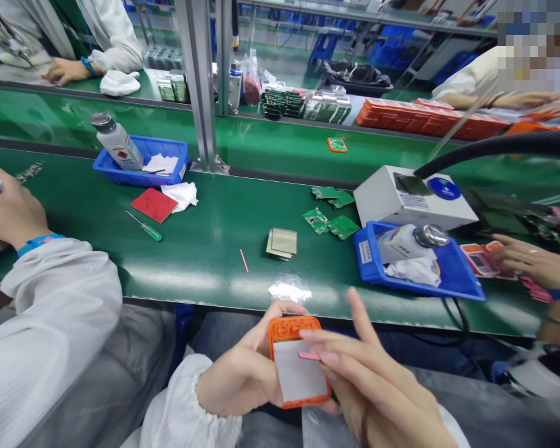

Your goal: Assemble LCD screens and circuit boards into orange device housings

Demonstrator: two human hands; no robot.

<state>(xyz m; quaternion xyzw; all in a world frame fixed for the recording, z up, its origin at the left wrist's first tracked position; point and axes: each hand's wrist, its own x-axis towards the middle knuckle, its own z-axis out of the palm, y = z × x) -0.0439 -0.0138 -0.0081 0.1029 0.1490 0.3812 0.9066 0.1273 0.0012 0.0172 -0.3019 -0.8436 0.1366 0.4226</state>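
Over my lap, just off the bench edge, my left hand grips an orange plastic case by its side. A flat grey-white panel fills most of the case's face. My right hand pinches a thin pink strip, whose end lies over the panel; whether it touches cannot be made out. The right index finger is raised. On the bench ahead lie a small stack of beige square plates and a second pink strip.
Green circuit boards lie beside a white box. A blue tray holds a bottle; another blue tray stands far left. A green screwdriver and red square lie left. Co-workers' hands are on both sides.
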